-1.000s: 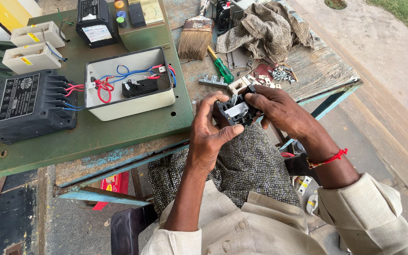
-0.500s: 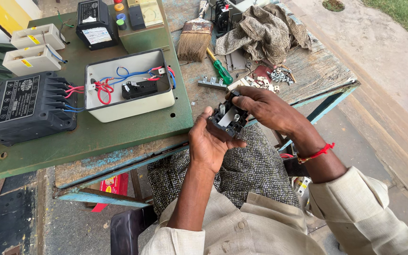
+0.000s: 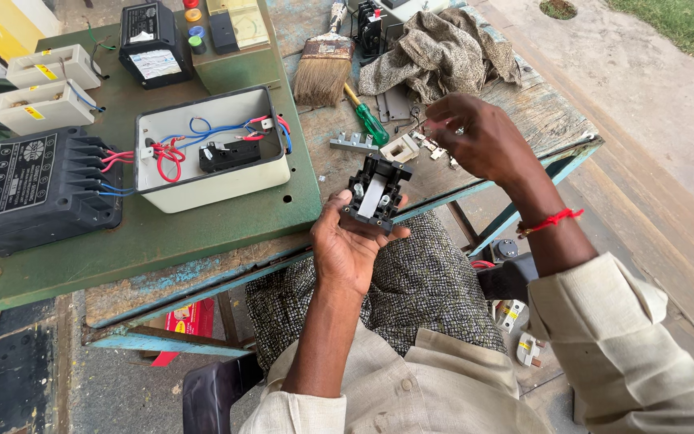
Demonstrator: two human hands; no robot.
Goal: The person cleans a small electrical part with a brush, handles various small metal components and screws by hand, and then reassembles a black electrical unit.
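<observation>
My left hand (image 3: 351, 249) grips a black electrical switch block (image 3: 376, 193) with a pale grey centre strip, holding it up over my lap at the bench's front edge. My right hand (image 3: 483, 137) is raised above the bench to the right of the block, fingers curled above small metal parts (image 3: 431, 146); whether it pinches anything I cannot see. A red thread circles my right wrist.
A green panel (image 3: 202, 233) carries an open white box with red and blue wires (image 3: 210, 149), a black finned unit (image 3: 38, 189) and white fuse holders (image 3: 42, 88). A brush (image 3: 320, 68), green-handled screwdriver (image 3: 367, 116) and crumpled cloth (image 3: 443, 52) lie on the wooden bench.
My right hand has let go of the switch block and moved up and right over the small parts. The left hand alone now holds the block, turned face up.
</observation>
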